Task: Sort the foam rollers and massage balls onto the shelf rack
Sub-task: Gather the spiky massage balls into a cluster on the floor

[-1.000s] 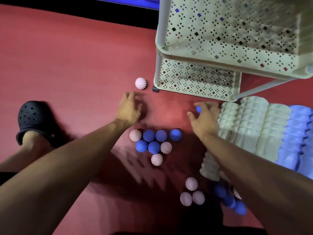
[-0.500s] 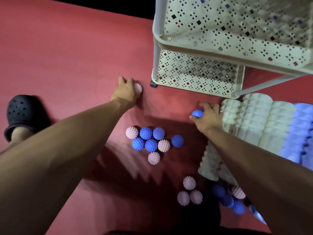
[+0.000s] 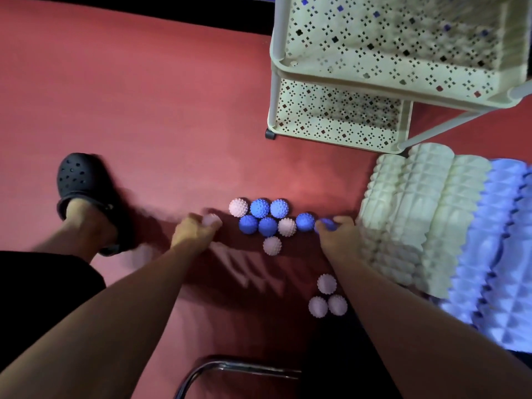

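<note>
Low over the red floor, the left hand grips a pink ball and the right hand a blue ball, flanking the ball cluster, rollers lying lengthwise just right, below the rack.

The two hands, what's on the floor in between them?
In the head view, a cluster of spiky massage balls lies on the red floor between the left hand, holding a pink ball, and the right hand, holding a blue ball.
</note>
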Demonstrator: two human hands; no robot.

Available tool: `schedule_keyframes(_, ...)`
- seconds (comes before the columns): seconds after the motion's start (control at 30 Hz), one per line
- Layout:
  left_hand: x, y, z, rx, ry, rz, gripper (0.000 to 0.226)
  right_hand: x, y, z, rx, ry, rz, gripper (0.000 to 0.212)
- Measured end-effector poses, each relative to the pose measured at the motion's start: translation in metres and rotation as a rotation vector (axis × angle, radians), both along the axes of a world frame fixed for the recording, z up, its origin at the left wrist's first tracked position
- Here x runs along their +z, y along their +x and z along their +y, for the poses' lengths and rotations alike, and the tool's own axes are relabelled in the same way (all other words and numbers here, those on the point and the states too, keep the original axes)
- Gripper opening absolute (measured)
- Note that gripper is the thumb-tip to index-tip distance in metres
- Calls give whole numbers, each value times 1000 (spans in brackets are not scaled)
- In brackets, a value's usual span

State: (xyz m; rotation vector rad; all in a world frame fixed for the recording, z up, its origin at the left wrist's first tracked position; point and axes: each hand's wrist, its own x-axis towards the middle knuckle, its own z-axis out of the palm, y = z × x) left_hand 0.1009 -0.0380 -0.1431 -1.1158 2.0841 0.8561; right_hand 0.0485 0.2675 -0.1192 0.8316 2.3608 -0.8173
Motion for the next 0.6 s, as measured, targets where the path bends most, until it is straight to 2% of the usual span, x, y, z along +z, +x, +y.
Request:
schedule_keyframes(0.1,1,24,22,-28,134,-79,59,-2,33,-5,-45,-7,-116,46)
schedule_keyframes(0.23,1,32,65,-30,262,-76,46,-6,48,-18,-58,-103,-208,30)
schedule_keyframes(0.37,-8,31,94,63,288,-59,51,-11,51,-28,-83,-155,-232,26)
schedule_keyframes(0.43,-12,32,96,114,268,-69,54,-17,53,-29,-60,-189,-241,33)
schedule_keyframes(0.53,-13,33,89,160,229,0,51,-49,61,-17,-89,-243,-177,62)
schedule_keyframes(0.6,-12,38,85,220,273,54,49,-67,71,-2,-86,-267,-161,63)
